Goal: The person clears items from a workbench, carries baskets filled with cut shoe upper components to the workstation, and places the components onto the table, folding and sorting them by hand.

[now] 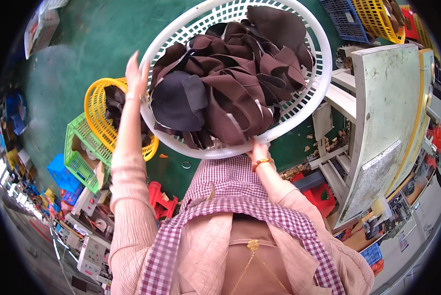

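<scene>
The white basket (327, 64) is in front of the person, its near edge just beyond the checked apron (225, 172); what bears its weight underneath is hidden. It is heaped with brown cloth pieces (235, 83), and a darker piece (176, 101) lies toward its left edge, on top. One broad brown flap leans against the far edge, toward the right.

The left hand (137, 78) is at the outside of the left edge, its fingers stretched out and parted, the palm seemingly against the rim rather than wrapped around it. The right hand (259, 149) touches the near edge, right of its middle; most of its fingers are hidden, so I cannot tell how tightly they close.

For steady handling, I judge that curling the left fingers around the rim would give a surer hold than a flat palm. An even pull from both hands should suit a wide, loosely heaped load, with an eye on the loose pieces near the edges.

Beside the left edge is a yellow basket (88, 105) holding dark pieces, next to a green crate (80, 125) on the green floor (78, 54).
</scene>
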A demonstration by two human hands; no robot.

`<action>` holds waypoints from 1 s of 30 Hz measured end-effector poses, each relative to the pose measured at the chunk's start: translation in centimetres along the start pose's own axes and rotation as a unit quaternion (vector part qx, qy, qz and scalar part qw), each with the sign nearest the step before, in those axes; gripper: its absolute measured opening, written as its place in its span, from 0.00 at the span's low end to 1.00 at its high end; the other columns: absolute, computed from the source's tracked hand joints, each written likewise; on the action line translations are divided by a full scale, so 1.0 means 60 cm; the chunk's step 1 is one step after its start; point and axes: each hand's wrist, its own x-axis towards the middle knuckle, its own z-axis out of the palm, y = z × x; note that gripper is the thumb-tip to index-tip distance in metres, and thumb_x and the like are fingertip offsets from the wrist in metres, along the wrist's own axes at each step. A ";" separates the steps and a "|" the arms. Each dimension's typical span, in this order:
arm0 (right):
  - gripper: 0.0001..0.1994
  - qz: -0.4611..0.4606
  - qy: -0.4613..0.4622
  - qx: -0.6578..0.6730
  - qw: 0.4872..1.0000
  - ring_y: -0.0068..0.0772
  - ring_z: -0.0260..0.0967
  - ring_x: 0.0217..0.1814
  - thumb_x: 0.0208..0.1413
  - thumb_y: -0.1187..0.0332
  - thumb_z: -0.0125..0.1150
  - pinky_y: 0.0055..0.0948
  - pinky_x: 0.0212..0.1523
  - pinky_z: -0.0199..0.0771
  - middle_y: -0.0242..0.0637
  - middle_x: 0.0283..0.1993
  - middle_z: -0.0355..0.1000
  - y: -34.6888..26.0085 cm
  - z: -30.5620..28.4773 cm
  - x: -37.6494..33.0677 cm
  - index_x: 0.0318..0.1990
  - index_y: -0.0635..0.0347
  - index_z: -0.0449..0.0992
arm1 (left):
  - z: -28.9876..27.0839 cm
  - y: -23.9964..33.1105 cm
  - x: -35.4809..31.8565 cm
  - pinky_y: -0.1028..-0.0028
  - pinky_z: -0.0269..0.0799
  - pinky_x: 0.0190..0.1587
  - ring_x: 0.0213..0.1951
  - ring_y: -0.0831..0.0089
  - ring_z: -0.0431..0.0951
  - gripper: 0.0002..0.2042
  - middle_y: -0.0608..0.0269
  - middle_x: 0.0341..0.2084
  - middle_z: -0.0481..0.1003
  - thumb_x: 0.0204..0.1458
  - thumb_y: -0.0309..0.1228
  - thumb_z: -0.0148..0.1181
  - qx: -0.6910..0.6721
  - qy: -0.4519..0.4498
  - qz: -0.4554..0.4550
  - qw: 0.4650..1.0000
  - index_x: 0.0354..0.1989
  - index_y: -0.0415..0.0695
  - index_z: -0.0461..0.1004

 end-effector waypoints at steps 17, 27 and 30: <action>0.31 -0.246 -0.082 -0.400 0.879 0.37 0.73 0.31 0.51 0.43 0.53 0.30 0.34 0.72 0.45 0.36 0.73 -0.509 0.028 0.288 0.47 0.67 0.68 | 0.023 0.230 -0.325 0.71 0.58 0.58 0.57 0.63 0.61 0.43 0.52 0.58 0.56 0.35 0.23 0.68 -0.297 -0.077 -0.306 0.901 0.61 0.38 0.48; 0.23 -0.444 -0.163 -0.529 0.705 0.52 0.65 0.51 0.60 0.52 0.38 0.37 0.53 0.61 0.59 0.44 0.69 -0.525 0.003 0.347 0.47 0.61 0.72 | 0.101 0.148 -0.420 0.69 0.60 0.57 0.54 0.62 0.67 0.32 0.52 0.52 0.66 0.43 0.33 0.64 -0.125 -0.204 -0.266 0.934 0.57 0.40 0.58; 0.35 -0.390 -0.291 -0.372 0.790 0.52 0.58 0.58 0.51 0.45 0.52 0.35 0.59 0.55 0.55 0.55 0.63 -0.516 0.048 0.326 0.56 0.69 0.61 | 0.103 0.141 -0.433 0.68 0.60 0.57 0.54 0.61 0.67 0.30 0.52 0.52 0.67 0.44 0.34 0.63 -0.070 -0.237 -0.267 0.932 0.56 0.40 0.59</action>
